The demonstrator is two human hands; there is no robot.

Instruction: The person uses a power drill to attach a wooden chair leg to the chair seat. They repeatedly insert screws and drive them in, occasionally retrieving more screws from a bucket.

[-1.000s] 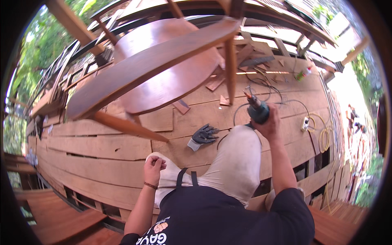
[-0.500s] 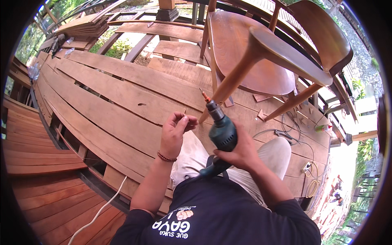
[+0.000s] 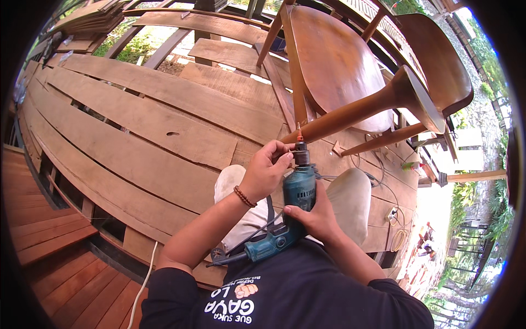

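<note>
My right hand [image 3: 318,216] is wrapped round the body of a teal corded power drill [image 3: 300,189], held over my lap. The drill tilts up and away from me, its black rear handle by my waist. An orange piece and a slim bit stand out of its dark chuck [image 3: 301,156]. At the chuck's left side my left hand [image 3: 267,171], with a beaded bracelet, has its fingers pinched together; what they hold is too small to make out. Just beyond the bit, the brown leg of a tipped wooden chair [image 3: 350,113] slants up to the right.
Wooden planks [image 3: 164,109] with gaps between them form the deck. A second brown chair part with a curved back [image 3: 435,60] stands far right. Cables [image 3: 397,192] and a small bottle [image 3: 412,165] lie right. Boards are stacked [image 3: 87,19] far left; a white cable [image 3: 143,288] runs near left.
My left hand has moved right to the drill's chuck. The drill has turned more upright and its rear handle has come into fuller view. My view has shifted slightly.
</note>
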